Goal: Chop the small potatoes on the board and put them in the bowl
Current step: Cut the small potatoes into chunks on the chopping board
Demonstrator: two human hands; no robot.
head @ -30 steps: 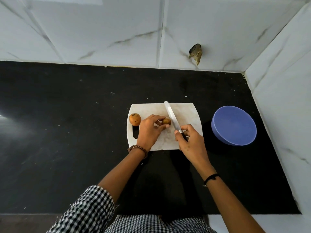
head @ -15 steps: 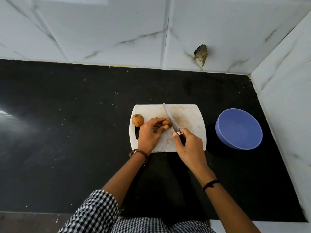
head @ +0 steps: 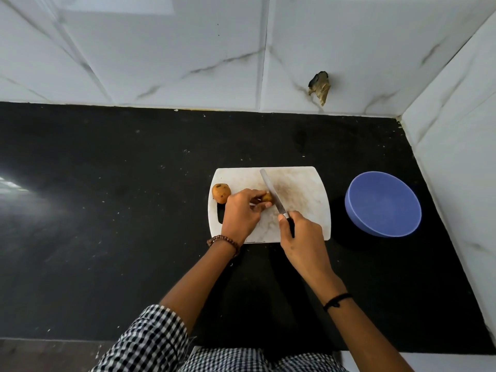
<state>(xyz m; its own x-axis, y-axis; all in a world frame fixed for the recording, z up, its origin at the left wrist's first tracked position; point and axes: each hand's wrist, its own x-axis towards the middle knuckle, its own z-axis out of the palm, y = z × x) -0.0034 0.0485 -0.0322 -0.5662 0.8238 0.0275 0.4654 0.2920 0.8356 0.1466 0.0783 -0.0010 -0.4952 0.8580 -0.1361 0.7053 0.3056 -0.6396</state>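
A white cutting board (head: pixel 300 189) lies on the black counter. My left hand (head: pixel 241 213) pinches a small brown potato (head: pixel 266 197) on the board, most of it hidden by my fingers. My right hand (head: pixel 302 237) grips the dark handle of a knife (head: pixel 271 191), whose blade lies against the right side of that potato, tip pointing away from me. A second, whole potato (head: pixel 221 193) sits at the board's left edge above the handle slot. The blue bowl (head: pixel 383 204) stands to the right of the board, nothing visible inside.
White marble wall tiles rise behind the counter and along its right side, close to the bowl. A dark broken patch (head: pixel 320 88) marks the back wall. The black counter (head: pixel 107 197) stretches bare to the left. My checked sleeve (head: pixel 150 342) hangs over the front edge.
The blade has shifted slightly left, closer against the held potato. My left hand keeps its hold. The view has drifted a little.
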